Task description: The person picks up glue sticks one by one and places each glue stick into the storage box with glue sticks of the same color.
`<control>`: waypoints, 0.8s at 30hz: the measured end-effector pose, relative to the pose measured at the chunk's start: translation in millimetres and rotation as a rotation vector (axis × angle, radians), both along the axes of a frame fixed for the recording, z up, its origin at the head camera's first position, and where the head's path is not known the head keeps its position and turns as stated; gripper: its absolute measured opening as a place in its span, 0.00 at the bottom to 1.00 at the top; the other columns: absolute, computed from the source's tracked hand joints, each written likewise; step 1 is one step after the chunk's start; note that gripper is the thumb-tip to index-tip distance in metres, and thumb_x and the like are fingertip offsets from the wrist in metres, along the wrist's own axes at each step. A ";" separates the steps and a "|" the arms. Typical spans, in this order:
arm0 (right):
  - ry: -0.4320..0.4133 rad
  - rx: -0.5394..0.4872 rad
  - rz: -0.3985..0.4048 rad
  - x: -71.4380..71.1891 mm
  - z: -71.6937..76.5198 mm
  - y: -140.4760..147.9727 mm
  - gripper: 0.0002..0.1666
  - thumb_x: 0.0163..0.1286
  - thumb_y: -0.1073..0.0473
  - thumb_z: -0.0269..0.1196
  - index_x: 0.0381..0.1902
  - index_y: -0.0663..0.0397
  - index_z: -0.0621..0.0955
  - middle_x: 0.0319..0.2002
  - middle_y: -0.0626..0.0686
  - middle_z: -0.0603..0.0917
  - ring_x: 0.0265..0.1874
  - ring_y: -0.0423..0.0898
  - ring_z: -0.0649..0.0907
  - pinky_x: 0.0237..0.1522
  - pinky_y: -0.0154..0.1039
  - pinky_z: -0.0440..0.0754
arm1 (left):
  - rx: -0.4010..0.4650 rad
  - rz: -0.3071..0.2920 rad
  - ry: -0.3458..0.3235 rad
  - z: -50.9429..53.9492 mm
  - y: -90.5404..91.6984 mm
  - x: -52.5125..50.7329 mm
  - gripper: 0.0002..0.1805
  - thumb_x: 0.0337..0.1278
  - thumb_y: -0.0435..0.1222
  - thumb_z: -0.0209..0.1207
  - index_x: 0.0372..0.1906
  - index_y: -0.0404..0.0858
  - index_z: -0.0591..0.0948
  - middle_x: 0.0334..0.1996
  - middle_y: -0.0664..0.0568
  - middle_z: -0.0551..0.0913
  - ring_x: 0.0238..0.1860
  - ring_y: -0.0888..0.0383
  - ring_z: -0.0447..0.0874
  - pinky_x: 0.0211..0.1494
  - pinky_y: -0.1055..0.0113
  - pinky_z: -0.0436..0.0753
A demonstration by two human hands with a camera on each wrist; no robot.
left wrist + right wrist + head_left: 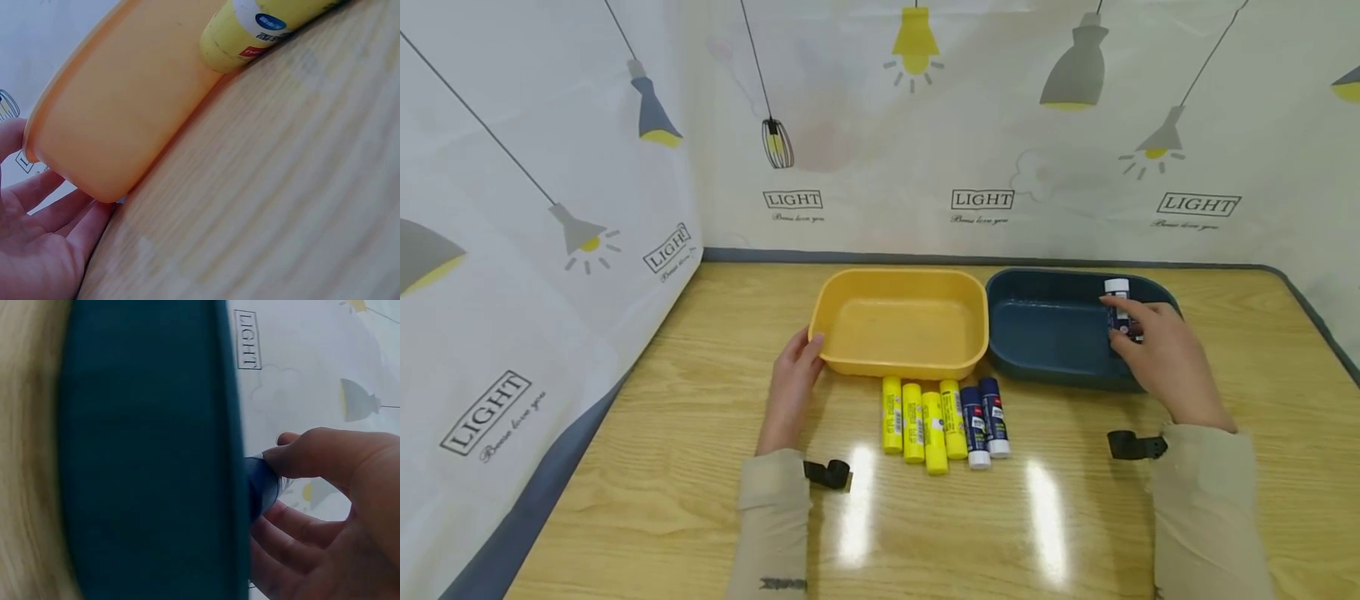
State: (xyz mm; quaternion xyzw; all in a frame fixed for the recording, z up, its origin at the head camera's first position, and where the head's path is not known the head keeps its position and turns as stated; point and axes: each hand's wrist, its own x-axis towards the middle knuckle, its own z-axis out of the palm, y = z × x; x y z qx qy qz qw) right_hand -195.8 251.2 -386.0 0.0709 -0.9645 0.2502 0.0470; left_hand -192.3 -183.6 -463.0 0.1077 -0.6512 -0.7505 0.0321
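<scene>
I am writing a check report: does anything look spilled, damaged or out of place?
Nothing stands out: no spill shows, the yellow bin and blue bin look undamaged, and six glue sticks lie together, slightly uneven.

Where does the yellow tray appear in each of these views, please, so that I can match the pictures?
Head: the yellow tray stands near the centre, left of the dark blue tray.
Left wrist: its outer wall fills the upper left, beside a yellow tube.
Right wrist: not in the picture.
Shared landmark: the wood-grain table, in all three.
</scene>
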 end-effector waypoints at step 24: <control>-0.127 0.111 -0.021 -5.2 -21.2 -8.1 0.21 0.66 0.62 0.52 0.57 0.53 0.72 0.48 0.69 0.67 0.33 0.58 0.73 0.19 0.44 0.68 | 0.008 -0.001 0.006 -0.2 -0.2 0.6 0.29 0.56 0.49 0.54 0.61 0.42 0.67 0.59 0.51 0.67 0.58 0.58 0.67 0.58 0.68 0.69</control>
